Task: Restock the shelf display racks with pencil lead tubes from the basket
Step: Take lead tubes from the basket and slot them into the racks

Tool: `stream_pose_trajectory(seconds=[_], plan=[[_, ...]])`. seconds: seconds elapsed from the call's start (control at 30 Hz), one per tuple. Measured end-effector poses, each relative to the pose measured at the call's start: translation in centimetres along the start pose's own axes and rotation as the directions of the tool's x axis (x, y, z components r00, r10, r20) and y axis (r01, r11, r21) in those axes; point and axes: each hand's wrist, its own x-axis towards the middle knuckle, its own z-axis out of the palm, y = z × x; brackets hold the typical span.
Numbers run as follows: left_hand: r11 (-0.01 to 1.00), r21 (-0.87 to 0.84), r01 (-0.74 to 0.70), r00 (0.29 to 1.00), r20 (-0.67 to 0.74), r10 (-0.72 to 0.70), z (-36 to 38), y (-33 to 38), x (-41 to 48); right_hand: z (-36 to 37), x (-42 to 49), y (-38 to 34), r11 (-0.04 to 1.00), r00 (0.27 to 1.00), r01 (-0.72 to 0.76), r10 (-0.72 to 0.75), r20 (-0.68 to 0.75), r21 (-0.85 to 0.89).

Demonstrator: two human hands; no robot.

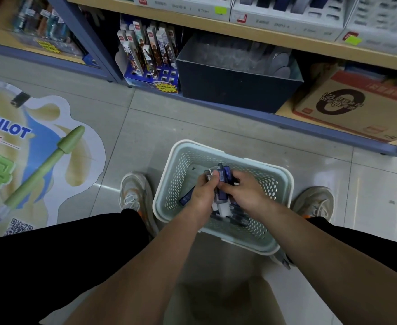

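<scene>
- While both arms reach down into the basket, the left hand (203,195) and the right hand (245,192) meet knuckle to knuckle, the fingers of each curled round one shared bunch of pencil lead tubes (223,175).
- That bunch stands roughly upright between the hands, with its blue and grey ends poking out toward twelve o'clock.
- More loose tubes (238,216) lie on the basket bottom at six o'clock from the hands, and a single blue tube (185,198) lies at nine o'clock, beside the left wrist.
- The basket (285,184) is pale green with perforated walls and a white rim. It stands on the tiled floor (145,127) between the left shoe (134,193) at nine o'clock and the right shoe (314,202) at three o'clock.
- At twelve o'clock from the basket, the lowest shelf carries a dark open box (235,90); its clear contents are too blurred to name.
- At eleven o'clock stands a blue display rack (150,73) holding upright printed packs.
- At two o'clock sits a cardboard box (357,109).
- Above them, white display racks (286,19) line the upper shelf, with dark items in their slots.
- At nine o'clock, well apart, a floor sticker (40,148) shows a green pen.
</scene>
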Motion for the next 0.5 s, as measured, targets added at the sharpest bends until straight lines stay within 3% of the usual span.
stream_pose_trajectory(seconds=[0.17, 0.3, 0.5], plan=[[0.999, 0.034, -0.029, 0.998, 0.065, 0.026, -0.5, 0.3, 0.1, 0.0, -0.3, -0.1, 0.997, 0.999, 0.036, -0.035, 0.006, -0.063], [1.0, 0.024, -0.016, 0.996, 0.085, 0.014, -0.6, 0.1, 0.3, 0.0, -0.1, -0.2, 0.973, 0.995, 0.093, -0.097, -0.005, -0.211], [1.0, 0.016, 0.016, 0.999, 0.031, -0.017, -1.2, 0.1, 0.8, -0.1, 0.0, -0.3, 0.964, 0.994, 0.106, -0.093, 0.062, -0.246]])
